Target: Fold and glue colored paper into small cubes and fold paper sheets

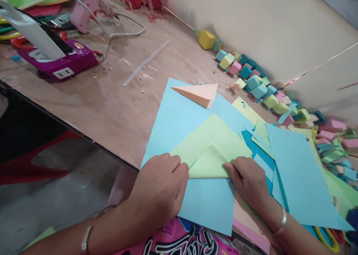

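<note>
A light green paper (208,135) lies over a large light blue sheet (205,201), its near part folded up so that a pointed flap shows. My left hand (165,180) is closed on the left end of the fold, fingers curled. At the right end of that fold, my right hand (247,174) pinches the green paper between thumb and fingers. Beyond the green paper, a folded peach paper (198,92) rests on the blue sheet.
Small coloured paper boxes (253,83) line the wall. Blue sheets (302,169) and scissors (327,240) lie at the right. A purple power strip (64,62), a pink glue gun (85,8) and a glue stick (146,63) are at the left and back.
</note>
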`<act>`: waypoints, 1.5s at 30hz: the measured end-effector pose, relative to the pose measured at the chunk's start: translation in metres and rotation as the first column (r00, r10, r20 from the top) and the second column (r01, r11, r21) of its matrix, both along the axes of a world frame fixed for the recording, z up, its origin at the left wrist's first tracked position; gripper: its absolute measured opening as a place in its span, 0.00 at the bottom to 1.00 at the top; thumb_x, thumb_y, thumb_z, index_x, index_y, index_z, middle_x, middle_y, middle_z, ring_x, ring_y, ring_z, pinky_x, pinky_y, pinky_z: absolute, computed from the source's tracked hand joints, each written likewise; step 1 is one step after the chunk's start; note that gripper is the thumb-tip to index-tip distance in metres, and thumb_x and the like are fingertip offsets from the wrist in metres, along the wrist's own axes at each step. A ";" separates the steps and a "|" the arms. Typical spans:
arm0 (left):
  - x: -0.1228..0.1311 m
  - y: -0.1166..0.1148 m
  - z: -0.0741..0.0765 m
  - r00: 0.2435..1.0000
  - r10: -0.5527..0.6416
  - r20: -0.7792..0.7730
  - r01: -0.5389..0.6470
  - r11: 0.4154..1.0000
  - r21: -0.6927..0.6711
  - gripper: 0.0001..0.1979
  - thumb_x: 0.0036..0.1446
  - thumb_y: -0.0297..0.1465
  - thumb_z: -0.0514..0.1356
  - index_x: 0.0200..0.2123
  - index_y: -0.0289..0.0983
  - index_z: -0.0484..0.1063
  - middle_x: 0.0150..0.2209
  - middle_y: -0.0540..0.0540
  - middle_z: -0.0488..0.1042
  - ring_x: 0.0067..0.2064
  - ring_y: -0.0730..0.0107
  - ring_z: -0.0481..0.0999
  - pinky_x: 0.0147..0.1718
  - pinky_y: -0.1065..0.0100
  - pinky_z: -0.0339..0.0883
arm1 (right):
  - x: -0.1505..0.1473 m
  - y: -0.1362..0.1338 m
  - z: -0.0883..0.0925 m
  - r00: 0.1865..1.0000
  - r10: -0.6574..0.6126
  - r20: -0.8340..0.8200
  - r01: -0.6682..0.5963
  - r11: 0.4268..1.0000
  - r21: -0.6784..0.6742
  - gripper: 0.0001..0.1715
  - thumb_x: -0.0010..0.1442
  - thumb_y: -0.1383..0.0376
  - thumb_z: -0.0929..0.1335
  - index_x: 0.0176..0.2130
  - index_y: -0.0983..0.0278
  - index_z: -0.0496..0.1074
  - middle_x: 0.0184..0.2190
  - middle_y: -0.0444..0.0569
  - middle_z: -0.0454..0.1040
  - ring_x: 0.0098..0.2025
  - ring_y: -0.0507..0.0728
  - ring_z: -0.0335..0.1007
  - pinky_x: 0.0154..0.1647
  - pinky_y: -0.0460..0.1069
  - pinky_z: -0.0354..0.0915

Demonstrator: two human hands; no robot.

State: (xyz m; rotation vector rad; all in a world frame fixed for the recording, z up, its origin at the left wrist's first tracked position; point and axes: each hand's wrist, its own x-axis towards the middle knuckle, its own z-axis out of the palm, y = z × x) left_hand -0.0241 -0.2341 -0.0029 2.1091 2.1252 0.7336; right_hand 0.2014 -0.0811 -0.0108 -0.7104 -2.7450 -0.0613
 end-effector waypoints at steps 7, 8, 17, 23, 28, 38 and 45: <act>0.000 0.002 0.002 0.995 -0.009 -0.103 0.013 0.999 0.035 0.15 0.61 0.25 0.53 0.22 0.39 0.62 0.22 0.48 0.62 0.26 0.62 0.59 0.26 0.61 0.45 | -0.001 0.001 0.000 1.000 -0.009 0.024 0.010 1.000 -0.015 0.20 0.67 0.60 0.63 0.24 0.61 0.60 0.20 0.45 0.63 0.25 0.54 0.56 0.27 0.51 0.48; 0.000 0.003 0.002 0.993 -0.006 -0.120 0.012 0.999 0.045 0.15 0.62 0.26 0.53 0.22 0.40 0.62 0.22 0.48 0.62 0.26 0.62 0.59 0.26 0.61 0.45 | -0.001 0.001 0.000 1.000 -0.009 0.028 0.010 1.000 -0.018 0.20 0.67 0.60 0.62 0.24 0.61 0.59 0.20 0.45 0.63 0.25 0.54 0.56 0.27 0.51 0.47; 0.002 0.005 0.004 0.988 0.027 -0.151 -0.014 0.996 0.090 0.15 0.61 0.25 0.55 0.21 0.40 0.62 0.21 0.49 0.62 0.25 0.63 0.59 0.25 0.61 0.46 | -0.003 0.000 0.001 0.999 -0.012 0.034 0.013 0.999 -0.032 0.20 0.67 0.61 0.62 0.24 0.61 0.58 0.20 0.44 0.60 0.25 0.54 0.54 0.28 0.50 0.48; 0.001 0.004 0.004 0.990 0.000 -0.142 0.008 0.999 0.053 0.14 0.59 0.24 0.55 0.21 0.40 0.61 0.21 0.49 0.61 0.25 0.63 0.58 0.25 0.61 0.46 | -0.004 0.001 0.002 0.999 -0.008 0.038 0.009 1.000 -0.026 0.20 0.68 0.60 0.62 0.24 0.61 0.58 0.20 0.43 0.59 0.25 0.53 0.54 0.27 0.50 0.48; 0.000 0.003 0.001 0.990 -0.009 -0.138 0.013 1.000 0.023 0.14 0.58 0.24 0.56 0.21 0.40 0.61 0.21 0.48 0.61 0.25 0.63 0.58 0.25 0.62 0.45 | -0.004 0.001 0.002 0.999 -0.014 0.047 0.016 0.999 -0.031 0.20 0.67 0.61 0.62 0.24 0.61 0.57 0.19 0.43 0.59 0.24 0.53 0.54 0.27 0.50 0.48; 0.001 0.006 0.003 0.987 -0.015 -0.163 0.017 1.000 0.012 0.14 0.55 0.21 0.55 0.21 0.41 0.59 0.21 0.48 0.60 0.25 0.63 0.56 0.25 0.61 0.42 | -0.005 0.003 0.003 0.998 -0.014 0.056 0.018 0.998 -0.057 0.22 0.67 0.60 0.63 0.23 0.61 0.56 0.19 0.42 0.58 0.24 0.52 0.53 0.27 0.49 0.48; 0.001 0.003 0.001 0.994 -0.018 -0.109 0.018 1.000 -0.003 0.15 0.51 0.15 0.51 0.21 0.40 0.59 0.22 0.47 0.59 0.25 0.63 0.55 0.26 0.61 0.42 | -0.007 0.002 0.005 0.998 -0.022 0.065 0.025 0.998 -0.056 0.23 0.67 0.59 0.62 0.22 0.61 0.56 0.18 0.42 0.57 0.23 0.52 0.52 0.27 0.49 0.48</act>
